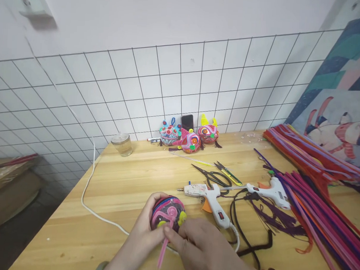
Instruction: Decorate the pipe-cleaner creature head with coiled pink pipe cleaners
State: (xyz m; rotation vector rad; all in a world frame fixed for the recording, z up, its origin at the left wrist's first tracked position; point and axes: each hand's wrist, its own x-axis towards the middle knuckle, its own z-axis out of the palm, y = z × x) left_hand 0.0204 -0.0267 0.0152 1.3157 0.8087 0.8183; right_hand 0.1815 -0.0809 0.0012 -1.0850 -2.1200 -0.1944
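Cupped around the left side of a round ball (166,205), my left hand (141,235) holds it low over the table's near part. The ball is dark, covered with pink and blue fuzzy strips, a pink spiral and yellow pieces. My right hand (205,245) is closed at the ball's lower right, its thumb and fingers pinching a pink pipe cleaner (163,254) against the surface. One end of that strip hangs loose towards me. The fingers hide the ball's lower part.
A white glue gun (207,192) lies just beyond my right hand, with another glue gun (271,192) farther right. Scissors (214,177) and yellow snips (229,173) lie behind. Decorated balls (191,141), a phone (187,122) and a glass jar (122,145) stand at the back. Pipe cleaners (322,209) cover the right side.
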